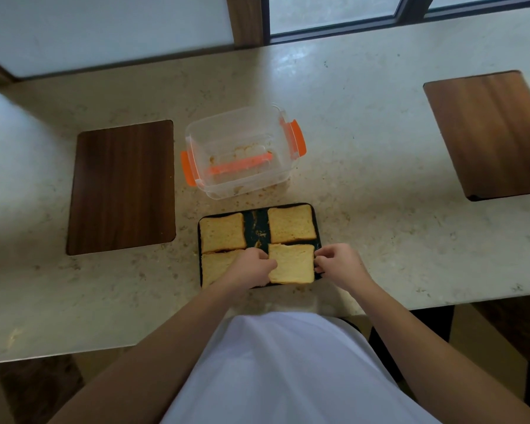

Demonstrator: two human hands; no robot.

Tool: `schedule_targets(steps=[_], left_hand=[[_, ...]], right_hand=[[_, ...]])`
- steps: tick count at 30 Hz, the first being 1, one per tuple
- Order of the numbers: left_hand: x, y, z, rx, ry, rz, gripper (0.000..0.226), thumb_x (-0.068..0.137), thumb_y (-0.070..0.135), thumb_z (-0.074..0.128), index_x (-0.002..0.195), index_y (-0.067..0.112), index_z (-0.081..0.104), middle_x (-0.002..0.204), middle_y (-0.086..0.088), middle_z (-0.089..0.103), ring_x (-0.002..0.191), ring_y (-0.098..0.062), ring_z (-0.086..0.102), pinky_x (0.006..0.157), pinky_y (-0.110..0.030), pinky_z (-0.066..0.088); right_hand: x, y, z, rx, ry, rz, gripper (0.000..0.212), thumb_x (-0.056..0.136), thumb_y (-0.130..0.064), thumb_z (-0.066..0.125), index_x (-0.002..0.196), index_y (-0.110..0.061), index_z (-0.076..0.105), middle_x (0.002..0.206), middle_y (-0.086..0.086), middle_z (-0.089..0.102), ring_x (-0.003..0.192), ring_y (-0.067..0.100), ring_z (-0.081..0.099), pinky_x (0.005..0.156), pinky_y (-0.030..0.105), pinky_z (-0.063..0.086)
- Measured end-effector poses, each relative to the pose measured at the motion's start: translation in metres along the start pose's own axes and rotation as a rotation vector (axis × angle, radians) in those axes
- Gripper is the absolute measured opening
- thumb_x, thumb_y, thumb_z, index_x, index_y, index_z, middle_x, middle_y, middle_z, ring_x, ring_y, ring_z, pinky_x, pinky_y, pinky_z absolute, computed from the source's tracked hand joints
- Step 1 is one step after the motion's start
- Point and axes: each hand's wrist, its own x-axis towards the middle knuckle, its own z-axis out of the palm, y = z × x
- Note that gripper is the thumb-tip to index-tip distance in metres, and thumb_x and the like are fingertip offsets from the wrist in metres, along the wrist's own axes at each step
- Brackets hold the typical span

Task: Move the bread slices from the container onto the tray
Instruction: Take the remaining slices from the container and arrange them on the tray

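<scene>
A black tray (pixel 257 220) lies on the counter near me with several bread slices on it. One slice (pixel 222 232) is at the far left, another (pixel 291 224) at the far right, and a third (pixel 213 266) at the near left is partly hidden by my left hand. Both hands hold the near-right slice (pixel 292 264): my left hand (pixel 253 267) pinches its left edge and my right hand (pixel 338 263) its right edge. Behind the tray stands the clear container (pixel 242 148) with orange clips, holding only crumbs.
A dark wooden board (pixel 123 186) lies left of the container and another wooden board (pixel 490 133) at the far right. Crumbs are scattered on the beige counter around the container. A window runs along the counter's far edge.
</scene>
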Motion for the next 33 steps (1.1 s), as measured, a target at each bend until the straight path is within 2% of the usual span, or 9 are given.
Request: schedule_targets(steps=[1, 2, 4, 6, 11, 15, 20, 25, 33], left_hand=[[0.002, -0.002, 0.001, -0.036, -0.008, -0.019, 0.038, 0.098, 0.029, 0.058, 0.132, 0.011, 0.06, 0.102, 0.002, 0.067, 0.086, -0.012, 0.073, 0.075, -0.029, 0.061], [0.002, -0.001, 0.001, -0.075, -0.023, -0.034, 0.047, 0.098, 0.03, 0.058, 0.14, 0.009, 0.054, 0.109, 0.0, 0.067, 0.085, -0.01, 0.074, 0.072, -0.025, 0.06], [0.0, 0.001, 0.003, -0.139, -0.041, -0.025, 0.049, 0.1, 0.028, 0.056, 0.144, 0.007, 0.05, 0.127, -0.008, 0.064, 0.084, -0.01, 0.075, 0.073, -0.025, 0.061], [0.0, 0.002, 0.003, -0.193, -0.053, -0.029, 0.047, 0.101, 0.025, 0.054, 0.144, 0.006, 0.05, 0.134, -0.013, 0.061, 0.086, -0.013, 0.075, 0.076, -0.028, 0.062], [-0.002, 0.004, 0.005, -0.233, -0.026, -0.052, 0.041, 0.103, 0.021, 0.048, 0.142, 0.009, 0.052, 0.136, -0.012, 0.058, 0.091, -0.018, 0.074, 0.088, -0.04, 0.061], [-0.001, 0.002, 0.005, -0.222, -0.01, -0.047, 0.039, 0.103, 0.017, 0.045, 0.141, 0.011, 0.054, 0.134, -0.008, 0.059, 0.097, -0.018, 0.069, 0.088, -0.043, 0.061], [0.001, -0.002, 0.007, -0.195, 0.005, -0.033, 0.043, 0.102, 0.022, 0.051, 0.144, 0.012, 0.05, 0.121, -0.002, 0.058, 0.106, -0.016, 0.062, 0.09, -0.041, 0.06], [0.005, -0.003, 0.01, -0.184, -0.024, -0.045, 0.046, 0.101, 0.018, 0.045, 0.147, 0.015, 0.046, 0.126, -0.006, 0.059, 0.102, -0.017, 0.065, 0.09, -0.044, 0.06], [0.006, -0.002, 0.011, -0.211, -0.015, -0.045, 0.043, 0.101, 0.021, 0.05, 0.144, 0.016, 0.05, 0.119, -0.003, 0.061, 0.099, -0.016, 0.065, 0.085, -0.037, 0.061]], right_hand=[[0.0, 0.001, -0.002, -0.003, 0.007, -0.006, 0.022, 0.094, -0.01, 0.061, 0.111, -0.012, 0.074, 0.088, -0.004, 0.074, 0.078, 0.007, 0.071, 0.078, 0.035, 0.062], [0.0, 0.001, -0.003, -0.005, 0.014, -0.012, 0.023, 0.094, -0.009, 0.06, 0.111, -0.012, 0.074, 0.09, -0.003, 0.074, 0.079, 0.007, 0.071, 0.079, 0.035, 0.061], [0.001, 0.001, -0.007, 0.006, 0.023, -0.021, 0.025, 0.093, -0.007, 0.059, 0.113, -0.011, 0.074, 0.096, 0.001, 0.076, 0.082, 0.008, 0.071, 0.082, 0.037, 0.061], [0.002, 0.0, -0.011, 0.015, 0.025, -0.023, 0.026, 0.094, -0.007, 0.058, 0.115, -0.01, 0.074, 0.101, 0.003, 0.076, 0.084, 0.008, 0.071, 0.085, 0.038, 0.06], [0.001, -0.003, -0.012, -0.047, 0.025, -0.059, 0.027, 0.096, -0.008, 0.057, 0.117, -0.011, 0.072, 0.104, 0.002, 0.075, 0.085, 0.006, 0.071, 0.082, 0.031, 0.059], [-0.002, -0.005, -0.008, -0.129, 0.034, -0.069, 0.028, 0.097, -0.01, 0.055, 0.12, -0.013, 0.071, 0.11, 0.004, 0.074, 0.085, 0.013, 0.071, 0.08, 0.034, 0.06], [-0.014, -0.007, -0.008, -0.236, 0.092, -0.169, 0.031, 0.096, -0.008, 0.052, 0.118, -0.013, 0.073, 0.107, 0.002, 0.075, 0.085, 0.013, 0.068, 0.077, 0.029, 0.057], [-0.023, -0.009, -0.003, -0.255, 0.101, -0.308, 0.027, 0.098, -0.012, 0.055, 0.12, -0.015, 0.071, 0.107, 0.0, 0.075, 0.09, 0.011, 0.066, 0.078, 0.019, 0.049], [-0.014, -0.025, 0.013, -0.264, 0.08, -0.286, 0.023, 0.097, -0.016, 0.058, 0.116, -0.018, 0.071, 0.108, -0.002, 0.073, 0.086, 0.006, 0.061, 0.07, 0.013, 0.042]])
